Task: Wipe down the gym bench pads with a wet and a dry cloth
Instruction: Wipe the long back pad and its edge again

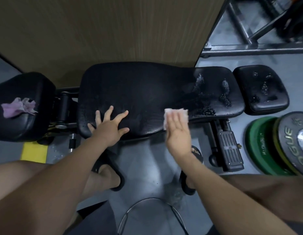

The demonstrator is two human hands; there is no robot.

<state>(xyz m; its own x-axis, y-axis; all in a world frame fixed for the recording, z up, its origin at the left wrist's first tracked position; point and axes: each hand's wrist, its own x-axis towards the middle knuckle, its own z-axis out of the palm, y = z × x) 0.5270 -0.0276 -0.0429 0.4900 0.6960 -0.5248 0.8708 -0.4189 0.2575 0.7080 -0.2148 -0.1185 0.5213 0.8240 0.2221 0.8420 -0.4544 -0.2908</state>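
The long black bench pad [144, 92] lies across the middle of the view. Soapy droplets cover its right part. My left hand [110, 126] rests flat on the pad's near left edge with fingers spread. A pale pink cloth [181, 114] lies on the pad's near edge, pressed down by the straight fingers of my right hand [177, 131]. A smaller black pad [261, 89] at the right also carries wet foam. On the black seat pad [23, 106] at the left lies a crumpled purple cloth [18, 106].
A wood-grain wall panel [105, 28] stands right behind the bench. Green and black weight plates [274, 145] lean at the right. A steel rack frame [256, 46] crosses the far right floor. A round stool ring [152, 216] is below me, between my sandalled feet.
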